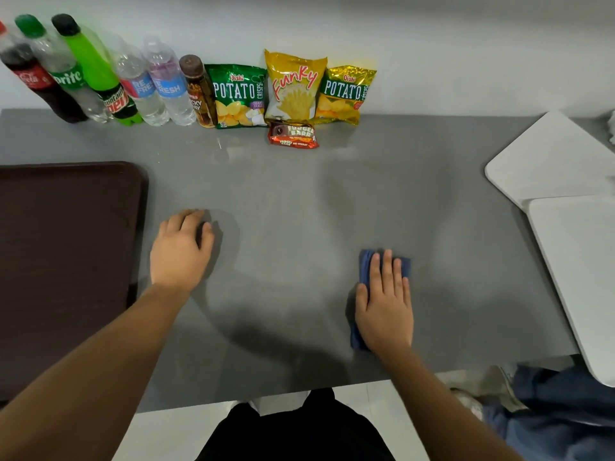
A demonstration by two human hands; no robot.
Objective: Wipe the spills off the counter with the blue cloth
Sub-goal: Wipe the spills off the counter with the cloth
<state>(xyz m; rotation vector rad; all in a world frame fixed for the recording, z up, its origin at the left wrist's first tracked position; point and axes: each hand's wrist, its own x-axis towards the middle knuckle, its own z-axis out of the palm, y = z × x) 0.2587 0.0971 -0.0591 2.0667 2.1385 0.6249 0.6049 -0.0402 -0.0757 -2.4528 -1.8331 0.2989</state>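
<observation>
Cloth (366,266) lies flattened under my open right hand (384,306) for wiping; curled, empty left hand (181,249) braces on the counter (293,201).

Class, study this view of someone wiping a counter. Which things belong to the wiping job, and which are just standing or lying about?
Part of the job:
blue cloth, pressed flat under the right hand
grey counter
left hand, resting on the counter

Just lying about:
drink bottles along the wall
snack bags
fudge bar
brown tray
white boards
</observation>
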